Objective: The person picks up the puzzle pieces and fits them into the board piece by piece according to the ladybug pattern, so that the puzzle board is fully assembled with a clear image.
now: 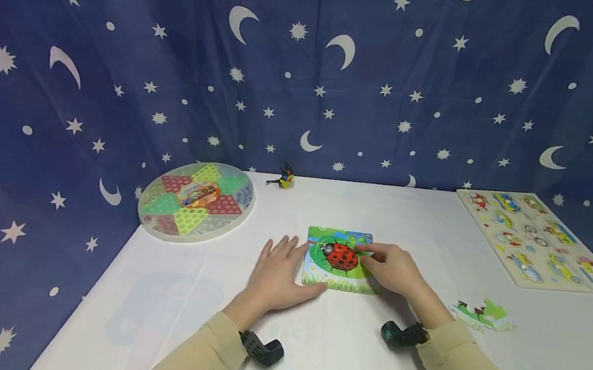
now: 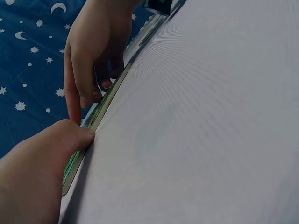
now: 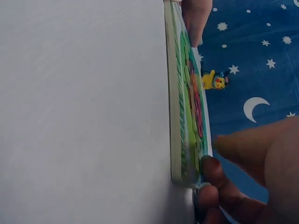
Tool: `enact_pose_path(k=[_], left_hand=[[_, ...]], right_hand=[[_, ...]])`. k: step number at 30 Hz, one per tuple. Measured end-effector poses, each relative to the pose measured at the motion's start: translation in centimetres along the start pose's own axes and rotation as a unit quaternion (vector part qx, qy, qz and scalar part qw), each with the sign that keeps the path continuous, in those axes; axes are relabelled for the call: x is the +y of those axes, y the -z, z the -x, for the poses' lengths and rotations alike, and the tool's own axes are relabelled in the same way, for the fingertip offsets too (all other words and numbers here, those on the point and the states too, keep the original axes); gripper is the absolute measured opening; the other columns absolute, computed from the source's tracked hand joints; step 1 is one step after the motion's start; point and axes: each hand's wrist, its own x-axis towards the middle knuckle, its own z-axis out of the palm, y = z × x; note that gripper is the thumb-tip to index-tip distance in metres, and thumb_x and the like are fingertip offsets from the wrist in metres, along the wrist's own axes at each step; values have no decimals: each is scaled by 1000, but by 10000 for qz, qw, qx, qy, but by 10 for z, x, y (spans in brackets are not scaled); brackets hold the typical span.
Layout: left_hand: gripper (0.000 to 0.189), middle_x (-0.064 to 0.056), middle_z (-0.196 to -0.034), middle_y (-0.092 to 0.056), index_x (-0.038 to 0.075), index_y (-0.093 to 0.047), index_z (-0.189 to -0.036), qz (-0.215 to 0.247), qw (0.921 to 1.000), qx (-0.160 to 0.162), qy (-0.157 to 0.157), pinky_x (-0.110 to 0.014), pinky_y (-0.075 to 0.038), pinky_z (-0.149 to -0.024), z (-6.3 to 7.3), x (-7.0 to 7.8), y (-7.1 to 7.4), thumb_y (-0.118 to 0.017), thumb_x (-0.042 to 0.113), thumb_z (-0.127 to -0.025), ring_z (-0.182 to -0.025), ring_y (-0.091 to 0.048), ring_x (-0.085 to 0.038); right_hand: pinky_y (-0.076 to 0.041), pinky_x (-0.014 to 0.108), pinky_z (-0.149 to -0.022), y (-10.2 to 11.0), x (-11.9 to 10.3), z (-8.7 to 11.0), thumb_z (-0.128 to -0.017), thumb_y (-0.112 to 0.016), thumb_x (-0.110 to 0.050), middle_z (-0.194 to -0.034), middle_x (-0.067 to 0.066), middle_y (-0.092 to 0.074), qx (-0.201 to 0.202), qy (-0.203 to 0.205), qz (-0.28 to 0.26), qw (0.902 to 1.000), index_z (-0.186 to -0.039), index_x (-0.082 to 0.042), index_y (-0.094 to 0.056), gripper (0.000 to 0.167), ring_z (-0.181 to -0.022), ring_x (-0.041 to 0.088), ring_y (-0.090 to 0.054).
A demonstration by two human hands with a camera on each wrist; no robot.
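A small puzzle board [image 1: 337,284] with a red ladybug picture [image 1: 340,256] lies flat on the white table. At its left side my left hand [image 1: 279,273] rests with fingers stretched forward, and its thumb touches the front edge. My right hand [image 1: 392,269] reaches over the right side, its index fingertip on the picture beside the ladybug's body. In the left wrist view, that index finger [image 2: 71,95] points straight down at the board while others fold in. Fingertips [image 3: 209,193] also sit at the board's right end in the right wrist view.
Loose green-and-white puzzle pieces [image 1: 482,315] lie right of my right forearm. A round Chinese checkers board [image 1: 195,202] is at back left, a small colourful bird-like figure [image 1: 283,176] at the back. A wooden vehicle puzzle [image 1: 538,241] lies back right, before a starry blue curtain [image 1: 362,114].
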Motion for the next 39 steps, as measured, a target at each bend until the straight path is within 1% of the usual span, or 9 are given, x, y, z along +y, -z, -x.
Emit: enact_pose_path(k=[4, 8, 10, 14, 20, 24, 29, 34, 39], left_hand=[[97, -12, -162, -37, 18, -44, -157, -16, 10000, -25, -4, -53, -7, -124, 0, 0, -1, -54, 81, -84, -153, -24, -29], [97, -12, -162, -37, 17, -45, -157, -52, 10000, 16, -30, -53, -8, -124, 0, 0, 1, -54, 81, -84, -153, -25, -30], [97, -12, -162, -37, 17, -45, -156, -64, 10000, 35, -30, -54, -8, -124, 0, 1, 2, -55, 80, -84, -153, -25, -30], [97, -13, -162, -37, 16, -45, -156, -101, 9999, 69, -34, -53, -8, -124, -1, 1, 4, -55, 80, -84, -153, -25, -30], [97, -13, -161, -38, 16, -46, -156, -64, 10000, 68, -3, -54, -9, -124, 0, 1, 3, -56, 80, -84, -152, -26, -30], [97, -12, -161, -38, 16, -46, -156, -67, 10000, 45, -6, -54, -9, -124, 1, 2, 2, -56, 80, -83, -152, -26, -30], [98, -13, -161, -38, 16, -45, -156, -94, 9999, 49, -12, -54, -9, -124, 2, 1, 2, -56, 81, -84, -152, -26, -30], [97, -12, -162, -38, 16, -45, -156, -136, 9999, 43, -20, -54, -10, -124, 2, 1, 3, -55, 81, -84, -152, -26, -30], [97, -12, -162, -38, 16, -45, -156, -129, 9999, 16, -12, -54, -10, -124, 2, 1, 3, -55, 81, -84, -153, -25, -30]], right_hand=[[-50, 34, -65, 6, 4, 8, -100, -64, -22, -105, 12, -69, 277, 60, -247, 9993, -137, -15, -67, 38, -86, 24, -62], [-54, 35, -68, 11, 5, 18, -100, -66, -21, -113, 11, -70, 419, 205, -338, 9983, -131, -14, -70, 32, -93, 25, -67], [-54, 35, -70, 12, 4, 24, -99, -67, -21, -115, 9, -71, 439, 261, -298, 9983, -126, -13, -72, 28, -92, 24, -68], [-52, 34, -66, 17, 4, 35, -98, -68, -19, -115, 9, -70, 476, 264, -115, 9985, -120, -12, -73, 24, -86, 20, -63], [-47, 34, -65, 22, 17, 43, -95, -70, -18, -108, 8, -70, 584, 190, 283, 9977, -113, -10, -73, 20, -77, 19, -55], [-48, 33, -60, 30, 27, 50, -95, -71, -20, -108, 8, -69, 362, 40, 323, 9988, -113, -9, -72, 21, -74, 19, -54], [-48, 33, -62, 43, 39, 56, -95, -71, -23, -108, 8, -70, -55, -62, 496, 9987, -115, -8, -71, 25, -76, 18, -55], [-46, 34, -62, 52, 45, 61, -94, -74, -24, -109, 9, -69, -290, -176, 581, 9977, -115, -8, -70, 27, -77, 20, -53], [-44, 34, -61, 57, 49, 66, -89, -80, -26, -105, 5, -67, -451, -92, 655, 9968, -111, -9, -71, 29, -74, 19, -51]])
